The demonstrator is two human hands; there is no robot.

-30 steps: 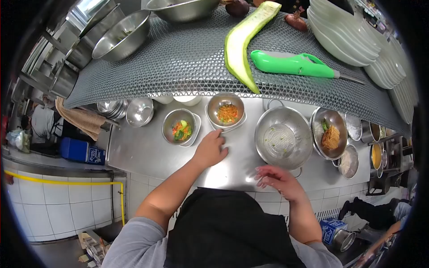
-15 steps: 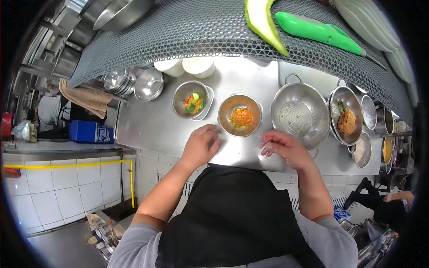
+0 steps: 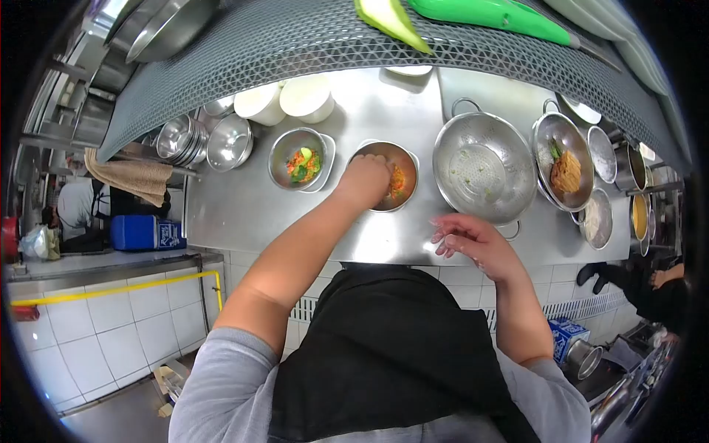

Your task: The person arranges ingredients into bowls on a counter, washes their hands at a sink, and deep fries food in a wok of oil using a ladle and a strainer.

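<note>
My left hand [image 3: 367,179] reaches into a steel bowl [image 3: 410,201] of orange-red chopped food [image 3: 398,181]. Its fingers point down at the left part of the food, and their tips are hidden, so their grip cannot be made out. My right hand [image 3: 476,242] hovers over the counter's front edge, below the colander [image 3: 442,184]; its loosely bent fingers are apart, wet-looking, and hold nothing. Left of the bowl stands a second steel bowl [image 3: 276,156] with chopped orange food, green leaves and a lime-like piece [image 3: 305,153].
At right, one bowl [image 3: 543,148] holds a browned block and greens; another [image 3: 600,229] holds white powder. White tubs [image 3: 306,102] and stacked steel bowls [image 3: 177,140] stand back left. A mesh-covered shelf [image 3: 273,52] overhangs the counter, bearing a green-handled knife [image 3: 491,16]. Another person [image 3: 657,284] is at far right.
My left hand has moved forward and right, from the counter's front into the bowl of chopped food. My right hand stays much the same. The whole view has shifted slightly.
</note>
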